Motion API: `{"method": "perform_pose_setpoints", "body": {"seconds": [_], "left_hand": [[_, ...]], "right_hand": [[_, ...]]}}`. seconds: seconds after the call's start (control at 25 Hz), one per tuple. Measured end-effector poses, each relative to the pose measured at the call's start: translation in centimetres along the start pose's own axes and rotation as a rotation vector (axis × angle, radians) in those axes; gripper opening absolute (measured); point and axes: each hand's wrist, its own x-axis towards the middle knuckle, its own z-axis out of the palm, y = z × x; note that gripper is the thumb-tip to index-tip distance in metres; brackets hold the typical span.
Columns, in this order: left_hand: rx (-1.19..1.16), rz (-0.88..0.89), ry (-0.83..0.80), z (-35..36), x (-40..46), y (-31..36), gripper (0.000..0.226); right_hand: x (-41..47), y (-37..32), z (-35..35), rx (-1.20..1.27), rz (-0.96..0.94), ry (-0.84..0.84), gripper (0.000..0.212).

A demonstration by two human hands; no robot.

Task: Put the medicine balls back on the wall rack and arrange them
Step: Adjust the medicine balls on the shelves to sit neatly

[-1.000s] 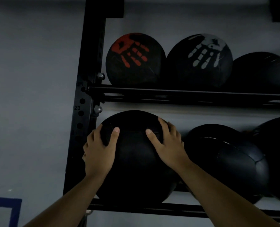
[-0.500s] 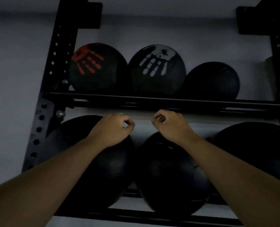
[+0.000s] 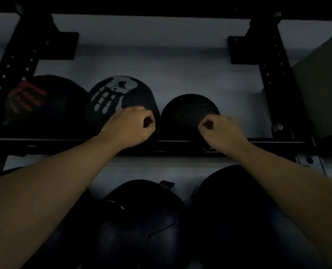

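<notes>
Medicine balls (image 3: 189,113) racked behind both hands (image 3: 131,128), raised, loosely fisted, empty.

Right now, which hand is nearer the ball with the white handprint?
Left. The left hand overlaps the lower right of the white handprint ball; the right hand is farther right, before the plain ball.

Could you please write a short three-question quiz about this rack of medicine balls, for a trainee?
1. How many balls sit on the upper shelf?
2. True or false: the left hand holds a ball in its grip.
3. The white handprint ball is: A) leftmost, B) in the middle, C) rightmost on that shelf.

Key: 1) Three: the red handprint ball, the white one, the plain black ball. 2) False; both it and the right hand are curled shut, empty. 3) B.
</notes>
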Motion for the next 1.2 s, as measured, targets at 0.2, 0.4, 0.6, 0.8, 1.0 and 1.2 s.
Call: {"method": "perform_pose_setpoints", "body": {"seconds": [0.2,0.4,0.6,0.8,1.0,1.2], "left_hand": [[-0.106,-0.041,0.122,2.7,5.1,3.3,0.037],[-0.323,-0.291,0.178,5.4,10.5,5.7,0.067],[-0.518,-0.447,0.056,8.6,13.8,5.9,0.098],[-0.477,-0.430,0.196,11.2,14.4,5.6,0.092],[-0.496,-0.422,0.331,12.0,13.6,5.7,0.077],[-0.464,-0.407,0.322,12.2,13.4,6.0,0.075]], "right_hand": [[3.7,3.7,-2.2,-0.050,0.076,0.105,0.034],[8.2,5.2,-2.3,0.166,0.226,0.036,0.063],[12.3,5.6,0.4,0.510,0.408,-0.153,0.100],[14.4,6.1,4.1,0.716,0.439,-0.111,0.114],[14.9,6.6,4.7,0.754,0.347,-0.063,0.105],[14.9,6.9,4.3,0.668,0.298,-0.082,0.100]]}}
